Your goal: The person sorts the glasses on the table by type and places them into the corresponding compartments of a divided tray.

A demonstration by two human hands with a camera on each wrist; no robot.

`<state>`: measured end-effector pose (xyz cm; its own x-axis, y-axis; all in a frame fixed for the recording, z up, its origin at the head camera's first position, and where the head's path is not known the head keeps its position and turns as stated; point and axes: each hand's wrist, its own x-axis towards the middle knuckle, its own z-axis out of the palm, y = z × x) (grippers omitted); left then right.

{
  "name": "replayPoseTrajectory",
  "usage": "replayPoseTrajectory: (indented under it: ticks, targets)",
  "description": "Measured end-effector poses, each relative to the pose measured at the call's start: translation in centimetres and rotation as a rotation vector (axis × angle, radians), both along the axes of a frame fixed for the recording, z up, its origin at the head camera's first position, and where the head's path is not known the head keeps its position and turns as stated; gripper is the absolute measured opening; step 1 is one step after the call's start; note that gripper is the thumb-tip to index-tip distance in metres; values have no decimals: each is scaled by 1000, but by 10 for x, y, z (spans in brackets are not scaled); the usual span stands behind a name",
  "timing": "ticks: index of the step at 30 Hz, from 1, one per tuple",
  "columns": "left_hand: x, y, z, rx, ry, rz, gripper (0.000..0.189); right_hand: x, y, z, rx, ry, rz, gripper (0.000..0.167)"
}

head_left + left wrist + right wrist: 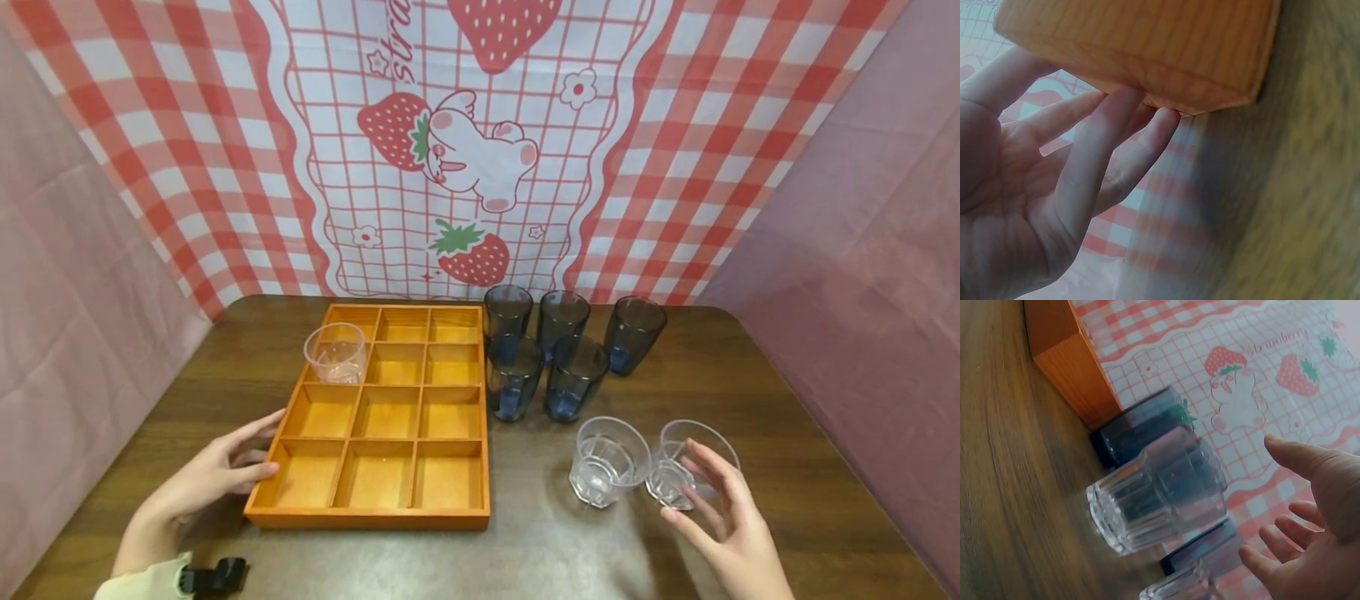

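- Right hand (731, 533): open, fingers spread, thumb apart, palm turned toward the right-hand clear glass (666, 482); fingertips overlap its rim in the head view, contact cannot be told
- That glass stands upright on the desk (540, 554), rim up, long axis vertical; seen from the right hand it lies just ahead and to the left, the hand coming at its side
- Nearer hand: the right by far; the left is across the desk, beyond the wooden tray (367, 520)
- Left hand (202, 479): open, fingers loosely extended; fingertips touch the tray's left side near its front corner
- Tray: left of the standing clear glasses, long axis running away from the person, three columns by four rows
- Left-hand clear glass (607, 471): upright, just beside the first, on its tray side
- Third clear glass (335, 358): in the tray, left column, second row from the far end
- Dark glasses (576, 379): five, upright, right of the tray, behind the clear pair
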<state>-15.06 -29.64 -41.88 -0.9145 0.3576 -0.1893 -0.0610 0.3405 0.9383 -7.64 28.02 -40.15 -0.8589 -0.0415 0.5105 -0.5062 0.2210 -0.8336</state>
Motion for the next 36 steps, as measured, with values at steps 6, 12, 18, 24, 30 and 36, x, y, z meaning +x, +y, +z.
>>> replayPoseTrajectory:
  ticks: [6,12,18,24,30,36]
  targets:
    - [1,0,0,0,10,7,76,2,-14,-1,216,135,-122,83]
    - [-1,0,-1,0,0,12,76,2,-21,-4,304,109,-186,81]
    - [0,0,1,-5,-7,18,76,1,-23,-13,345,52,-231,80]
    - [0,0,1,4,-10,13,76,1,-27,-14,427,-146,-320,70]
    - [0,0,1,-5,-22,23,76,-7,-36,-5,468,-291,-355,72]
    - [0,1,1,-23,-29,35,77,-19,-43,0,428,-343,-346,82]
